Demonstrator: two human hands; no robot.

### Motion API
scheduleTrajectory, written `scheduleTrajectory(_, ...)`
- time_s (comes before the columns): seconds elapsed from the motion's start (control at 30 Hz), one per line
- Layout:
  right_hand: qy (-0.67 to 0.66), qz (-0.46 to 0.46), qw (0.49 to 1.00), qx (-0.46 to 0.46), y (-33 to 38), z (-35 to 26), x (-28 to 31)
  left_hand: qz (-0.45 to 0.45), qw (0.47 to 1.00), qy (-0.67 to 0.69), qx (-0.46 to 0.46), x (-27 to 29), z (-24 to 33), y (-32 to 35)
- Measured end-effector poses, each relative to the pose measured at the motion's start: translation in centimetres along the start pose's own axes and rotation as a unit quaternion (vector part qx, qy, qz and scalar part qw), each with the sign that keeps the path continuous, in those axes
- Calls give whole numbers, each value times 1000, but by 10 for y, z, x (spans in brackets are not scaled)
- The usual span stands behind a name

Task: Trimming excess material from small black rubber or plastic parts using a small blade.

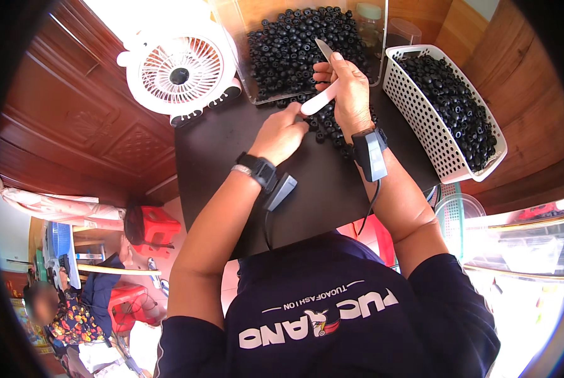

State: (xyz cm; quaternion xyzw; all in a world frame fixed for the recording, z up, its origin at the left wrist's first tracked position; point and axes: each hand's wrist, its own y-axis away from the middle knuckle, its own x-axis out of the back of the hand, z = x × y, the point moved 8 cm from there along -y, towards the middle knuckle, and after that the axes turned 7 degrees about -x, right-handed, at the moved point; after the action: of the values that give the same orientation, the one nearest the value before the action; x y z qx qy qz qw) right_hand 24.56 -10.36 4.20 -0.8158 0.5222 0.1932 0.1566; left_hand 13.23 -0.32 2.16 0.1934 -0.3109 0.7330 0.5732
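White knife [320,97] gripped in rt hand [351,94], lt hand [282,133] pinching black beads [326,126], fan [178,69] & basket [420,126] flanking

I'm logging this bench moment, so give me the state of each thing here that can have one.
Right hand: shut on white knife, blade up.
Left hand: fingers curled on the black rings at the table.
White fan: tilted; cannot tell if running.
White basket: filled with black rings.
Clear bin: heaped with rings.

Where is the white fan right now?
In the head view, the white fan stands at the far left corner of the dark table, left of the clear tub of black beads and beyond the left hand.
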Motion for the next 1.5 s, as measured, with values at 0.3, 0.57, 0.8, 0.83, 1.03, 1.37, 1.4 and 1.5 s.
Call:
scheduleTrajectory(0.3, -14, -4, 1000, -26, -1, 10, -3, -100, 962, -240, 81, -19, 3, -12)
scheduleTrajectory(0.57, 3, -15, 999, -39, 1, 15, -7, -95, 960, -253, 71, -24, 1, -15)
scheduleTrajectory(0.8, 21, -16, 999, -37, 4, 17, -10, -116, 960, -249, 55, -21, 12, -10)
scheduleTrajectory(0.83, 22, -17, 999, -37, 4, 17, -10, -114, 964, -223, 84, -17, 12, -9)
scheduleTrajectory(1.03, 28, -32, 999, -28, 5, 17, -12, -79, 972, -195, 102, -8, -2, -8)
scheduleTrajectory(1.37, 0, -56, 997, -55, 9, 19, -18, 37, 950, 281, 132, 65, -28, -27)
scheduleTrajectory(1.4, 7, -60, 996, -60, 10, 19, -20, 33, 950, 285, 125, 81, -27, -32)
scheduleTrajectory(1.5, 8, -75, 995, -58, 12, 20, -25, 69, 950, 292, 81, 124, -7, -44)
